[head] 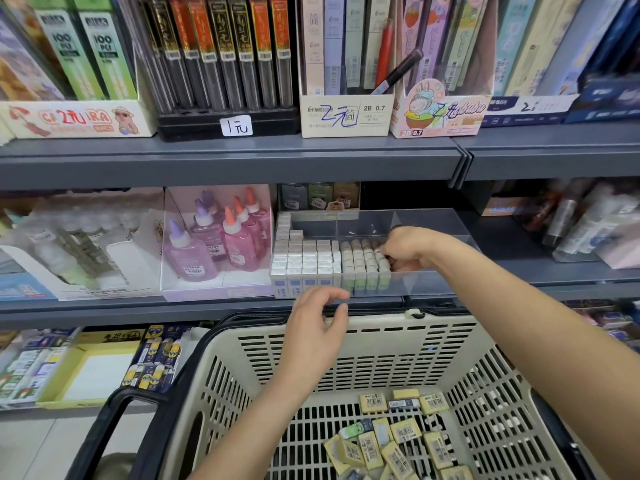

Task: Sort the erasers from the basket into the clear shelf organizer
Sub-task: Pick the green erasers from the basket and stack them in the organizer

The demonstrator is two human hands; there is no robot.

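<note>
Head view: the right hand [401, 249] is inside the clear shelf organizer [426, 223], fingers curled down against the right end of the green-sleeved erasers [360, 263] in its middle compartment. Its fingertips are tucked under the knuckles, so I cannot tell whether they pinch an eraser or only touch the row. The left hand [318, 327] hovers above the far rim of the cream plastic basket [381, 336], thumb and fingers apart and loosely bent, with nothing in it. Loose yellow erasers [398, 441] lie in a heap on the basket floor, and the bottom edge of the frame cuts the heap off. Their barcode stickers are too small to read. White erasers [304, 258] stand packed in the organizer's left compartment. The print on their blue-marked sleeves is blurred through the clear front wall. Goods on the right of that shelf are smeared and hard to name.

Beside the organizer on the left stand pink and purple glue bottles [221, 244]. On the shelf above, a white tag [236, 127] reads "1元". A cream box [346, 116] reads "HANSS" and "2B 0.7" under handwritten pricing, and a pink box [440, 116] also reads "2B 0.7". Green packs [86, 46] show "100 PCS".
</note>
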